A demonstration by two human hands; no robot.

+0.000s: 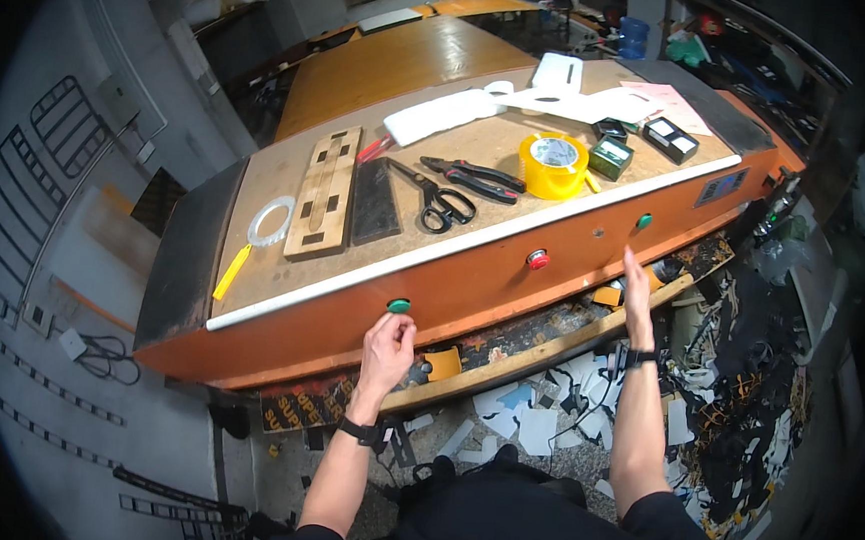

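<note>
My left hand is just below a round green button on the front of an orange machine. Its fingers are curled in, with nothing visible in them. My right hand is raised edge-on below a second green button, its fingers stretched out and holding nothing. Whether either hand touches its button, I cannot tell. A red button sits between the two. On the worktop above lie scissors, pliers, a roll of yellow tape and a slotted wooden block.
A yellow-handled knife, a clear tape ring, white sheets and small boxes are spread on the worktop. Below its front runs a wooden ledge. White and black scraps litter the floor.
</note>
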